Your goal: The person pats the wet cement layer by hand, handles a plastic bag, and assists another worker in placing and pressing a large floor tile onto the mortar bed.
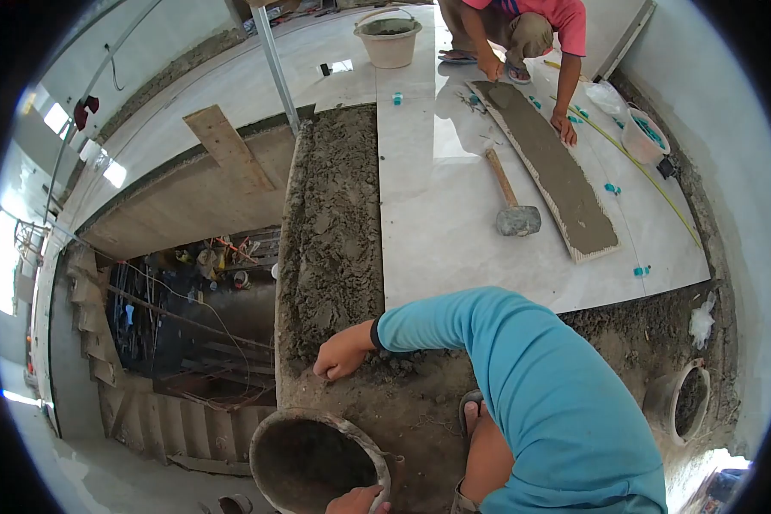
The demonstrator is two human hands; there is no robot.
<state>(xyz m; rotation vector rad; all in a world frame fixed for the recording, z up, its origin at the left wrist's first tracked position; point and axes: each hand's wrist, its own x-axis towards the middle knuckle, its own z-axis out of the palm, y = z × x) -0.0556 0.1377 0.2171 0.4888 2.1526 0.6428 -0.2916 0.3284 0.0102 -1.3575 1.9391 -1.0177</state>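
My right hand (343, 353), at the end of a blue sleeve (531, 377), is closed at the near end of a strip of rough wet mortar (332, 223), beside the stairwell edge. Whether its curled fingers hold anything is hidden. At the bottom of the view, my left hand (357, 500) grips the rim of a mortar-stained bucket (370, 444), which is tipped with its dark mouth showing. My sandalled foot (472, 418) rests on the dirty concrete floor (428, 411) to the right of the bucket.
An open stairwell (223, 317) drops away on the left. A co-worker (522, 34) crouches over a mortar-coated tile strip (565, 184). A rubber mallet (516, 214) lies on the laid tiles (420, 214). Further buckets stand behind (387, 47) and right (678, 398).
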